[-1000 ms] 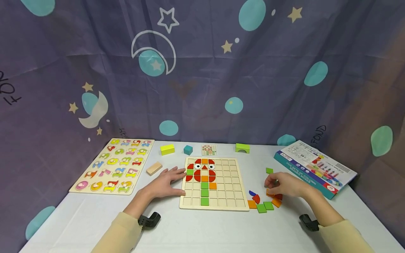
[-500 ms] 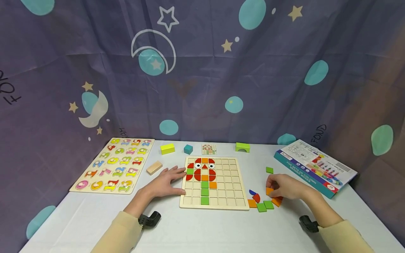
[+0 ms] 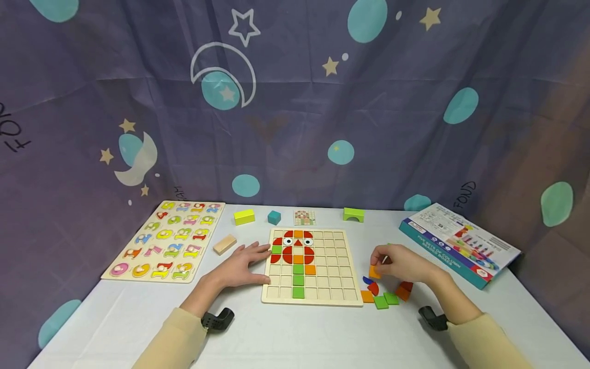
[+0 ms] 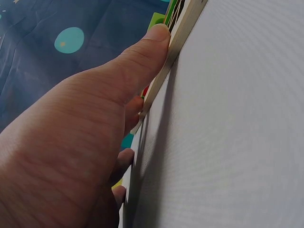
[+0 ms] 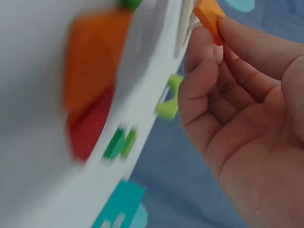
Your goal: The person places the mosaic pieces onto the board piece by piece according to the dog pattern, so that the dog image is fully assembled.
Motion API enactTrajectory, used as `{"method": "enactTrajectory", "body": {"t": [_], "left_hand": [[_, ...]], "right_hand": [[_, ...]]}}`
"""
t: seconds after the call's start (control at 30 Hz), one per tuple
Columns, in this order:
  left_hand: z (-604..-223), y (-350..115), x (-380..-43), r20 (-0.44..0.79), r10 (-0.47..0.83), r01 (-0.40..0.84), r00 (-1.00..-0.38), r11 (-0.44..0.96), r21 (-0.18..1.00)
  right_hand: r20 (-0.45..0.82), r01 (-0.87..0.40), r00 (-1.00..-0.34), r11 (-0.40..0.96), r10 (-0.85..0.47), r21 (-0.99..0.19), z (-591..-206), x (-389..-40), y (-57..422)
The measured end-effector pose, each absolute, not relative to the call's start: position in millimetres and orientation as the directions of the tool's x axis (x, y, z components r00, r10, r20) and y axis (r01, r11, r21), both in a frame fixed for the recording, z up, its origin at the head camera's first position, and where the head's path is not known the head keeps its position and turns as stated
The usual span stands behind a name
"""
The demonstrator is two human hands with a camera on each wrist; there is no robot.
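Observation:
My right hand (image 3: 401, 262) pinches an orange square tile (image 3: 375, 272) between thumb and fingers, lifted off the table to the right of the board; the right wrist view also shows this orange tile (image 5: 209, 20) at the fingertips. On the left, my left hand (image 3: 241, 265) rests with spread fingers against the left edge of the wooden grid board (image 3: 332, 294). The thumb (image 4: 152, 42) touches the board's edge in the left wrist view. Red, green and orange pieces form a figure with two eyes on the board's left half, including a green tile (image 3: 298, 281).
Loose tiles lie right of the board, among them a red piece (image 3: 373, 289) and a green tile (image 3: 381, 302). Behind stand a green arch block (image 3: 353, 215), picture card (image 3: 304, 219), teal cube (image 3: 274, 218) and yellow block (image 3: 244, 217). A number board (image 3: 159, 246) and box (image 3: 461, 246) flank them.
My right hand has picked an orange tile from the loose pieces and moved left with it, towards the board. The left hand has stayed in place.

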State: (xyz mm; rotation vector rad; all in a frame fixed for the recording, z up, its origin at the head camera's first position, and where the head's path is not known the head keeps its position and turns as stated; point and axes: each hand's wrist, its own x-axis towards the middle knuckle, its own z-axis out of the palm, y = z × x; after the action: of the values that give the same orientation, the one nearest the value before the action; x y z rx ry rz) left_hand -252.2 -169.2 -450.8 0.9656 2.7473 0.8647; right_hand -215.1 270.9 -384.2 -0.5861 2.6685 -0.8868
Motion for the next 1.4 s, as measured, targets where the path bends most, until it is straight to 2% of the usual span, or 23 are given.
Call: {"method": "enactTrajectory", "body": {"t": [0.23,0.67,0.87,1.13,1.4], "left_hand": [[-450.3,-168.7,-251.3,0.084,0.602,0.542,-0.794,0.638,0.547],[-450.3,-170.0,-251.8,0.078,0.598,0.539,-0.798,0.65,0.535],[-450.6,-169.7,-251.1,0.091,0.603,0.545,-0.793,0.635,0.548],[-449.7,-169.1,-251.0,0.085,0.6,0.541,-0.795,0.64,0.545],[-449.5,-169.3,-251.2,0.079,0.594,0.534,-0.801,0.648,0.544]], "right_hand": [[-0.089,-0.329,-0.855,0.666,-0.511,-0.669,-390.8,-219.7,226.8],[-0.027,-0.455,-0.786,0.608,-0.618,-0.651,-400.6,-224.1,163.3],[0.001,-0.505,-0.767,0.603,-0.642,-0.617,-404.7,-225.1,147.7],[0.031,-0.522,-0.773,0.607,-0.633,-0.599,-404.0,-223.8,138.3],[0.002,-0.516,-0.774,0.629,-0.633,-0.582,-404.6,-221.3,137.7]]}}
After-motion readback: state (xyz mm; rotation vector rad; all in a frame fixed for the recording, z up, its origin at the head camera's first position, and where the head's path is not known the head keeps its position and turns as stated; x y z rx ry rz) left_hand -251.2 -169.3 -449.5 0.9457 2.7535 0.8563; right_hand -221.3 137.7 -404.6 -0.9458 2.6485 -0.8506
